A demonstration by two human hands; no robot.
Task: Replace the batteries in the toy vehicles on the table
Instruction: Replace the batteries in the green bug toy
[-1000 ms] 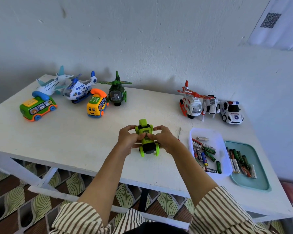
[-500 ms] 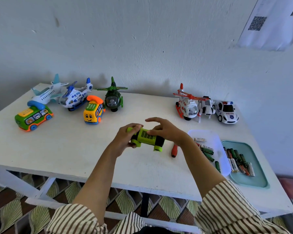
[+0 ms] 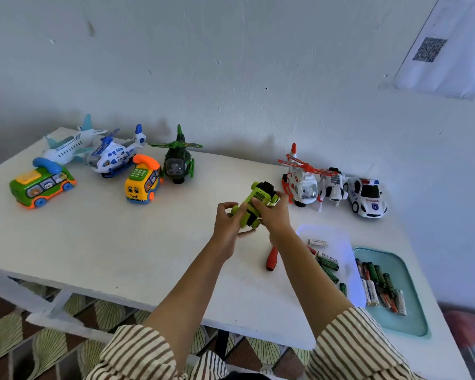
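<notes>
One white table (image 3: 121, 242) carries everything. Eight toy vehicles stand along its far side. Five are at the left: an airplane (image 3: 66, 149), a blue-and-white helicopter (image 3: 113, 156), a green bus (image 3: 40, 186), a yellow bus (image 3: 141, 182) and a dark green helicopter (image 3: 177, 163). Three are at the right: a red-and-white helicopter (image 3: 299, 182), a white robot toy (image 3: 332, 186) and a police car (image 3: 368, 197).

Two trays lie near the right edge, a white tray (image 3: 337, 237) and a teal tray (image 3: 406, 319) beside it.

A ninth toy, the lime-green toy car (image 3: 254, 207), is held tilted above the table's middle. The left hand (image 3: 226, 220) grips its near end and the right hand (image 3: 274, 212) curls over its top.

One red-handled screwdriver (image 3: 272, 259) lies left of the white tray.

Batteries (image 3: 379, 283) fill both trays, too overlapped to count.
</notes>
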